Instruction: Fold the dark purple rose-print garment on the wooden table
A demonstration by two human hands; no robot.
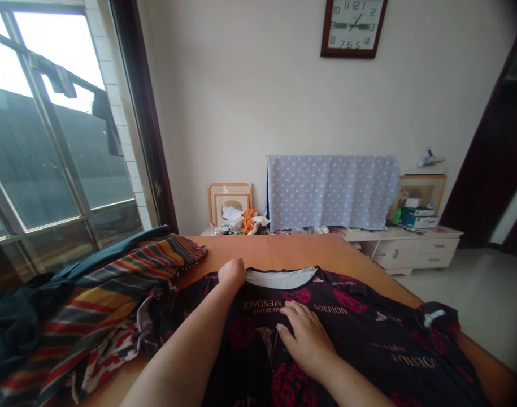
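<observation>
A black shirt with red flower prints and pale lettering (368,339) lies spread flat on an orange wooden surface (300,251). My left hand (231,272) is curled shut at the shirt's grey-white collar, on its left end, though whether it pinches the fabric is hidden. My right hand (305,333) lies flat on the shirt's chest, fingers stretched out and pointing left.
A heap of striped and dark clothes (92,299) sits at the left. Beyond the surface a white low cabinet (415,246) carries boxes, picture frames (229,200) and a dotted blue cloth (330,192). A window is at the left and a wall clock (353,25) above.
</observation>
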